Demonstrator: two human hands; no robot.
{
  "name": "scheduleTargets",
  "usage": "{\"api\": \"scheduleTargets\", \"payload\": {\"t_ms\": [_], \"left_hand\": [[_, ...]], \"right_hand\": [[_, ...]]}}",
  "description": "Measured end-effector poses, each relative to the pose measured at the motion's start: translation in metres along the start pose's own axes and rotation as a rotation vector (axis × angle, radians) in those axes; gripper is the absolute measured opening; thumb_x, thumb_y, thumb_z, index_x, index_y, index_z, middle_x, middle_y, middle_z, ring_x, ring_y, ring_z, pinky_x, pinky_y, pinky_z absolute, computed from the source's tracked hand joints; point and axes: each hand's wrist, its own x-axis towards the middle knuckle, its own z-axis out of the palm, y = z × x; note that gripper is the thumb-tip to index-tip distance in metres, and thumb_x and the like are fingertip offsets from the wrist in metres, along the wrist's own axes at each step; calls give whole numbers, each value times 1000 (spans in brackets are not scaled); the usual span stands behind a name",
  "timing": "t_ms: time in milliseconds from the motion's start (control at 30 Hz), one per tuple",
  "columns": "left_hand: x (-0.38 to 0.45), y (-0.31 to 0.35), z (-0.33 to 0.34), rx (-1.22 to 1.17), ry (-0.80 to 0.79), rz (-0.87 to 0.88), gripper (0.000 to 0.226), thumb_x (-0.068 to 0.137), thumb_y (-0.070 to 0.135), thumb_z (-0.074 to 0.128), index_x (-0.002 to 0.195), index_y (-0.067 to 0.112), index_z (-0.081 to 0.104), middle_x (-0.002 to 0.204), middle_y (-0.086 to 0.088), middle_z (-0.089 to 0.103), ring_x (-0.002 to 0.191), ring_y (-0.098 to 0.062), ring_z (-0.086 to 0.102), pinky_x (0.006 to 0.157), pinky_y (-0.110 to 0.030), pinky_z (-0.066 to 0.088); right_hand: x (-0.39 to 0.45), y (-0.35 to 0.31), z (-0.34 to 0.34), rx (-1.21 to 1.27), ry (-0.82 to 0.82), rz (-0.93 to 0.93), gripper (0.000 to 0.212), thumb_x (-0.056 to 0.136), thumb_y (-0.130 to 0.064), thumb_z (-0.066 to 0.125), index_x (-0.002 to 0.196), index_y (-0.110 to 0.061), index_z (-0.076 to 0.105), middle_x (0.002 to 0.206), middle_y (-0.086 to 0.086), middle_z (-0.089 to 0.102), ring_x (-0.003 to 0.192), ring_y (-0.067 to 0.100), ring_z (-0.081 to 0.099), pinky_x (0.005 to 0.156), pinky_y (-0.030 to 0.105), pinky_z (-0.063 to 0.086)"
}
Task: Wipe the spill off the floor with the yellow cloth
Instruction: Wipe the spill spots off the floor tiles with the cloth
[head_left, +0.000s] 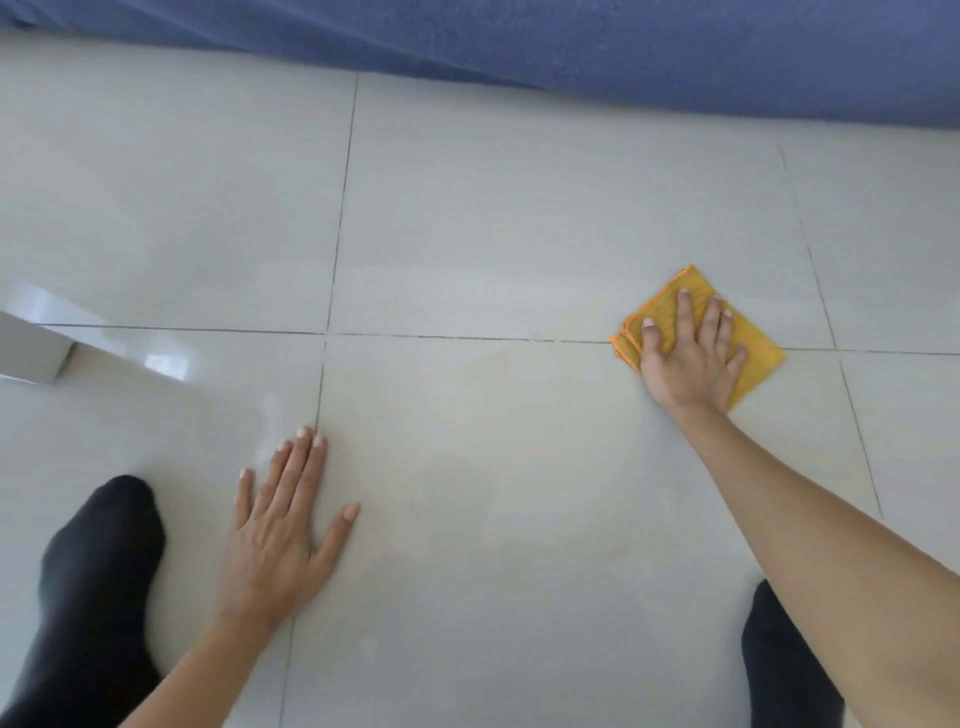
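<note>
Pale glazed floor tiles (519, 208) with thin dark grout lines fill nearly the whole view, and a faint dull patch (467, 483), likely the damp trace of the spill, lies between the two hands, nearer the person than the cloth. Beyond the right hand a blue textured fabric edge (675, 47) runs along the far side. Black-socked feet (98, 561) sit beside and behind each wrist.

The left hand (280, 525) lies flat and open on the bare tile, fingers together, bracing the body and holding nothing. The right hand (691, 358) is spread open, palm down, pressing the folded square yellow cloth (753, 353) under it against the floor, right on a grout line; it pins the cloth rather than grips it.

To wipe well, I judge the palm should keep even pressure, drawing the cloth back toward the body in overlapping strokes across the dull patch, with the fold kept flat so it does not bunch. Grout joints deserve a slower pass, since liquid may settle there.
</note>
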Motion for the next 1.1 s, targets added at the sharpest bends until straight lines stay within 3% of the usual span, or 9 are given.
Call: {"api": "scheduleTargets", "payload": {"t_ms": [400, 600, 833, 1100], "left_hand": [[5, -1, 4, -25, 43, 0, 74, 91, 60, 30, 154, 24, 17, 160, 10, 12, 148, -8, 8, 118, -39, 7], [6, -3, 6, -49, 53, -2, 73, 91, 61, 28, 153, 24, 18, 160, 11, 12, 147, -7, 9, 118, -39, 8], [6, -4, 3, -18, 39, -6, 74, 90, 61, 32, 153, 23, 20, 160, 10, 13, 147, -6, 8, 118, -39, 8], [6, -3, 0, -8, 26, -18, 75, 89, 60, 32, 154, 26, 14, 160, 12, 10, 147, -5, 8, 118, -39, 8]], "right_hand": [[-74, -271, 56, 25, -40, -499, 70, 91, -63, 26, 154, -34, 16, 165, 2, 3, 151, 21, 0, 119, 50, -3], [-134, -351, 78, -16, -119, -801, 68, 92, -62, 28, 154, -36, 17, 165, 1, 4, 151, 20, 1, 119, 48, -5], [-135, -301, 72, -112, -170, -1100, 67, 91, -65, 22, 153, -40, 14, 165, -3, 4, 151, 16, 3, 121, 44, -2], [-63, -146, 34, -98, -91, -836, 66, 91, -66, 29, 152, -44, 17, 164, -6, 9, 151, 15, 8, 120, 43, 3]]}}
